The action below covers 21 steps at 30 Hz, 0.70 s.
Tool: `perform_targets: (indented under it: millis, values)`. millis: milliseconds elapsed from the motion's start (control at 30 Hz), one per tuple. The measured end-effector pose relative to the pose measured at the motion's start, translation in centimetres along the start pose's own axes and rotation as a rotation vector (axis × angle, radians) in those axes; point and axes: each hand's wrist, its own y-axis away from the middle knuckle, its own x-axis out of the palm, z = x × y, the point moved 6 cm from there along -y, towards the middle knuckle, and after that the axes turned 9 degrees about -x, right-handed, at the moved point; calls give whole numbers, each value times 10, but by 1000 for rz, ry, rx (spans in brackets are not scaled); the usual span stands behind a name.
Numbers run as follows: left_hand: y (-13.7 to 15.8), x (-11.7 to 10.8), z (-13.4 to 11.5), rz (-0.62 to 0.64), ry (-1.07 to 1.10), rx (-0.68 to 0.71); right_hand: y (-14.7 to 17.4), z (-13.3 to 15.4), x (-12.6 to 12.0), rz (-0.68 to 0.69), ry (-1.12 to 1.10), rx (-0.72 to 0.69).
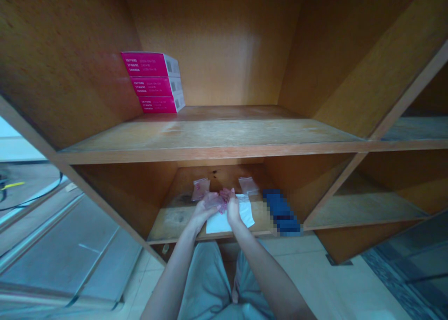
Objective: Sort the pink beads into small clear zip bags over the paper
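On the lower shelf, my left hand (pixel 206 205) is closed around what looks like a small clear plastic bag (pixel 216 201). My right hand (pixel 232 209) is right beside it, fingers curled over small pink pieces (pixel 223 207) at the bag's mouth. What the pieces are is too small to tell. Both hands are above a white sheet (pixel 217 224). Behind my left hand lies a zip bag with pink contents (pixel 200 189). Beyond my right hand is another clear zip bag (pixel 248 185), lying flat.
Three pink boxes (pixel 154 86) are stacked on the upper shelf (pixel 224 135), whose front edge overhangs the work area. A pixelated blue object (pixel 282 212) lies at the lower shelf's right. Wooden side walls bound the compartment. A glass panel (pixel 80 250) stands at the left.
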Motion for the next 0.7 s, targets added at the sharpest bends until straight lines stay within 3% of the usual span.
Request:
perform_targets:
  millis: [300, 700]
  values:
    - [-5, -5, 4, -44, -38, 12, -2, -3, 0, 19, 27, -24]
    - [9, -15, 4, -117, 187, 65, 0, -2, 1, -3, 27, -22]
